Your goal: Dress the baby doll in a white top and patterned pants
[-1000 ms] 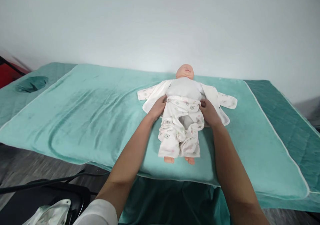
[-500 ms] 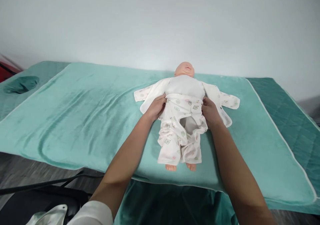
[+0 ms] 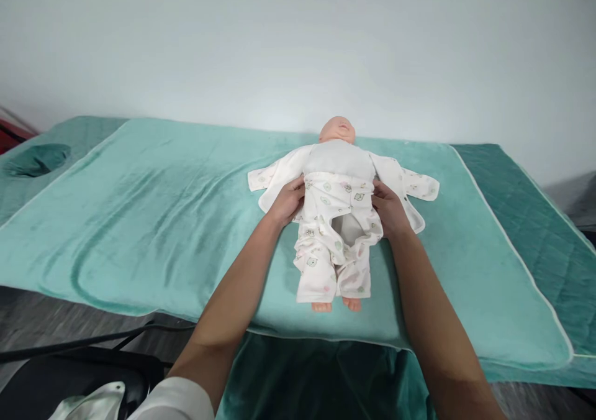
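A baby doll [image 3: 338, 130] lies on its back on the green sheet, head toward the wall and feet toward me. Its printed baby trousers [image 3: 342, 191] reach up over the waist, and a split shows at the crotch. The white baby jacket [image 3: 393, 181] is spread open on both sides, sleeves stretched outward. At the waist's left side my left hand [image 3: 289, 200] pinches the trousers' edge. My right hand [image 3: 390, 207] grips the trousers at the opposite side, fingertips partly hidden by the cloth.
The green sheet [image 3: 139, 221] covers a long bed, with a face hole [image 3: 37, 160] at the far left end. A pale wall [image 3: 298, 47] rises behind it. At the lower left stands a black chair [image 3: 79, 376] with a printed cloth [image 3: 95, 402] on it.
The view has shifted slightly, moving the doll a little to the left in the picture. Both hands stay at the sides of the trousers' waist.
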A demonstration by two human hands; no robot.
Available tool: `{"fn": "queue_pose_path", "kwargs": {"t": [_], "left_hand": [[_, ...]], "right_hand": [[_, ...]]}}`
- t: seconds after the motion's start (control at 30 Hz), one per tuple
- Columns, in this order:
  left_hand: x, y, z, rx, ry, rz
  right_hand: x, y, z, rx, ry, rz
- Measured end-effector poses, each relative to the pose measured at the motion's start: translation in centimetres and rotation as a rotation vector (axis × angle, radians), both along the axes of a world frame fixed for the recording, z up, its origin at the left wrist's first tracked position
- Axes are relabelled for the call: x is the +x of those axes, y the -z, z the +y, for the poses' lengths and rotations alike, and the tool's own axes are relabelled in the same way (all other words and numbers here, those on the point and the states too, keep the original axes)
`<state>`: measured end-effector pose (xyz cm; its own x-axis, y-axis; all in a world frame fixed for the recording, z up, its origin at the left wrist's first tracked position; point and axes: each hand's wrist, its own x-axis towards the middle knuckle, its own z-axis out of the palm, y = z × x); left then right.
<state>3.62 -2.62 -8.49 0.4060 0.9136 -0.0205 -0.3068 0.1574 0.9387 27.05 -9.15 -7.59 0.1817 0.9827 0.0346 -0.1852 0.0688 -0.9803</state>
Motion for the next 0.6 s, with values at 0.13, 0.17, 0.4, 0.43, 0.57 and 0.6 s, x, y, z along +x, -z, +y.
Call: {"fn": "queue_pose_path", "kwargs": {"t": [0.13, 0.17, 0.4, 0.43, 0.57, 0.6], "left_hand": [[0.0, 0.2, 0.0, 0.036, -0.010, 0.011], [0.1, 0.3, 0.1, 0.047, -0.017, 0.025], [0.4, 0.9, 0.2, 0.311, -0.211, 0.303], [0.5, 0.9, 0.2, 0.344, -0.257, 0.359], [0.4, 1.1, 0.0, 0.430, -0.447, 0.492], [0.3, 1.0, -0.1, 0.469, -0.492, 0.504]], "right_hand": [[0.0, 0.4, 0.1, 0.004, 0.054, -0.113], [0.0, 0.6, 0.1, 0.005, 0.062, -0.138], [0.9, 2.0, 0.7, 0.063, 0.140, -0.298], [0.8, 2.1, 0.7, 0.065, 0.168, -0.338], [0.1, 1.5, 0.5, 0.077, 0.351, -0.485], [-0.1, 1.3, 0.3, 0.098, 0.391, -0.511]]}}
